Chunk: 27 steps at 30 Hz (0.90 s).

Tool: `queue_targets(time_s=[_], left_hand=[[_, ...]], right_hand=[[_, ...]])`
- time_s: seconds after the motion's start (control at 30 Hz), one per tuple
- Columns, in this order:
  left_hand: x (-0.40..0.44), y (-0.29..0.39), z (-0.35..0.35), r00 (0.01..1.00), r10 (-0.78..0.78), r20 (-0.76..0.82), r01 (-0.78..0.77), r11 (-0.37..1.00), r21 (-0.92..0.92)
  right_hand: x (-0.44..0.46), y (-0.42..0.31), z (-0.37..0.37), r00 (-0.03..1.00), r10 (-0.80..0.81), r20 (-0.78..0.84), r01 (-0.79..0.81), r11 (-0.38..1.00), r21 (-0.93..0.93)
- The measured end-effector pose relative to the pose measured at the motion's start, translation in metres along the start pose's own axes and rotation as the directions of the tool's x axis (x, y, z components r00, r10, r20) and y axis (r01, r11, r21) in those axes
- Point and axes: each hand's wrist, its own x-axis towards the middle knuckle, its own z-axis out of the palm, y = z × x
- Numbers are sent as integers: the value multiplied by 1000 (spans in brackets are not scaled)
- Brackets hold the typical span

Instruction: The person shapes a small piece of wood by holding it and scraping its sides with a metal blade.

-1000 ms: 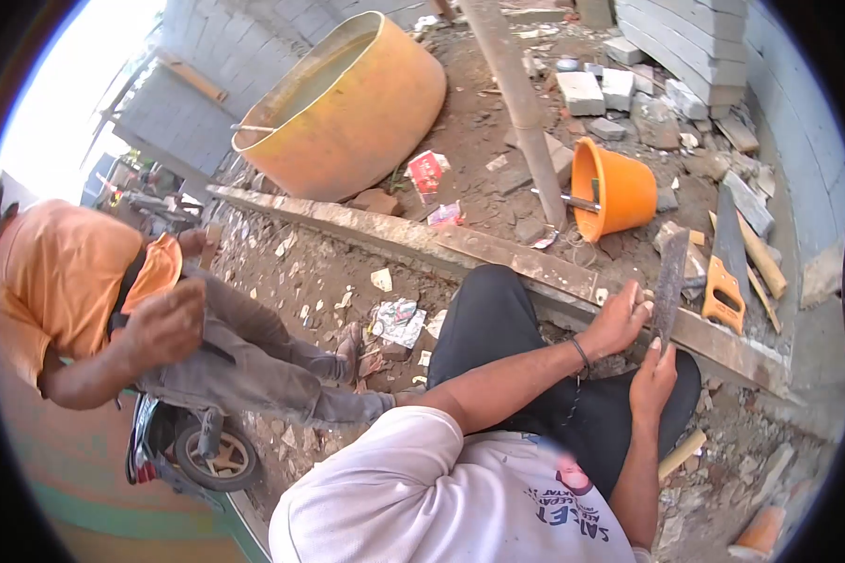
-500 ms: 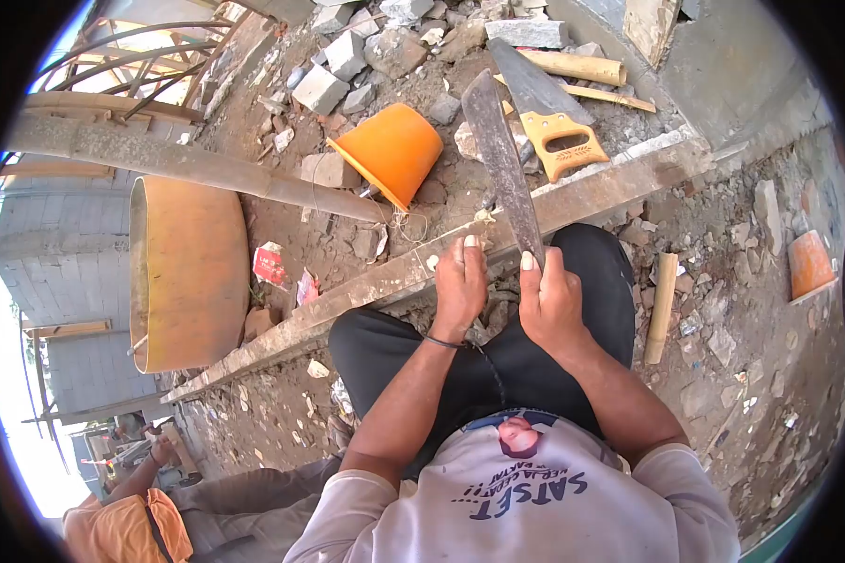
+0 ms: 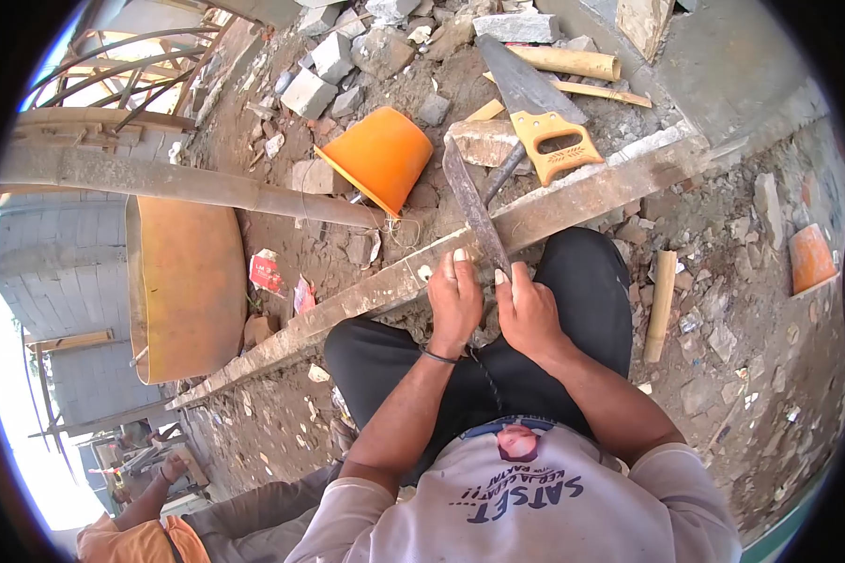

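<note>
My right hand [image 3: 531, 311] is wrapped round the lower end of a machete [image 3: 471, 199], whose handle is hidden in the fist. The dark, worn blade points up and leftward, crossing a long wooden beam [image 3: 394, 278]. Just left of it, my left hand [image 3: 455, 302] is closed above the beam's near edge, thumb and fingertips together; what it pinches, if anything, is too small to make out. Beyond the beam, a hand saw [image 3: 554, 145] with a yellow handle lies beside a dark rod [image 3: 505, 174].
An orange bucket [image 3: 383, 158] lies tipped over near a grey pole [image 3: 207, 188]. A big yellowish drum [image 3: 190, 291] stands left. Bamboo pieces [image 3: 661, 305], broken blocks [image 3: 310, 94] and an orange pot [image 3: 810, 259] surround me. Another person in orange [image 3: 141, 542] sits lower left.
The machete has come down and tilted further left, its blade now low across the beam. My right hand has moved slightly left and down, closer to my left hand, which stays closed.
</note>
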Motion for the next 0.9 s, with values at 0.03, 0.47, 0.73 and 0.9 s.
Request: queue_targets(time_s=[0.03,0.47,0.73,0.9], left_hand=[[0,4,-1,1000,-22,13,22,999,-39],[-5,-11,0,1000,-10,0,10,999,-36],[-2,-6,-8,1000,-3,30,2,999,41],[0,37,-25,991,-107,77,114,990,-88]], right_hand=[[7,-2,-6,1000,-5,-8,5,1000,-2],[7,-25,-43,993,51,-104,-28,976,214],[-10,3,-13,951,240,192,-265,957,116],[-1,8,-26,790,401,464,-613,545,572]])
